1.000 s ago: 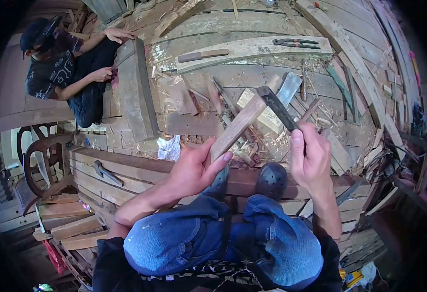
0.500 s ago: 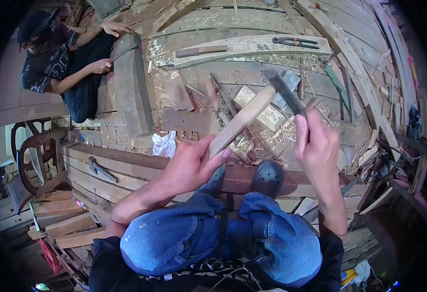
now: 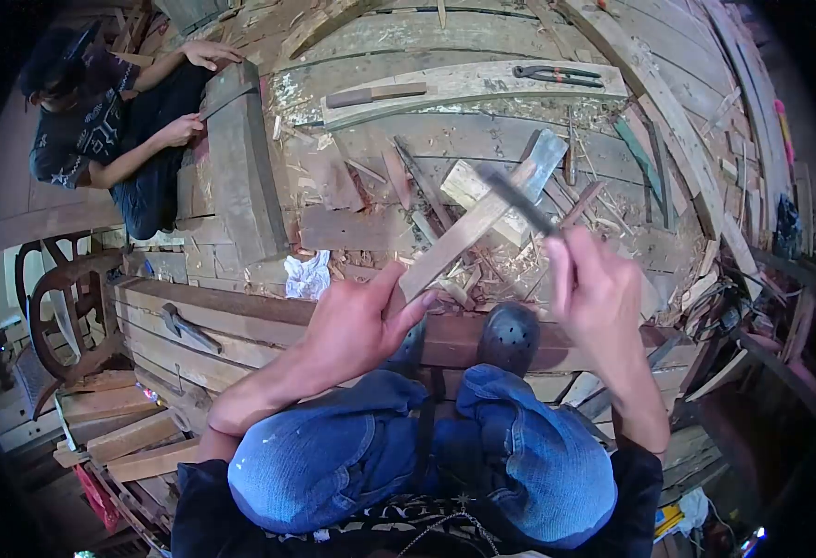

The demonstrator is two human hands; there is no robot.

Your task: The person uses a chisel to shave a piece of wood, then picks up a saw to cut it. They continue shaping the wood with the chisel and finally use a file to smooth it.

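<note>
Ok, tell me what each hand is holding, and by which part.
Left hand: the wooden strip, gripped at its near end. Right hand: the dark flat blade, pinched at its lower end.

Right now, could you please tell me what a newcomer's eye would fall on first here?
At centre, the left hand holds up a wooden slat, and the right hand holds a dark flat tool across it. At upper left, another person sits at a thick timber block on the chip-strewn plank floor.
</note>
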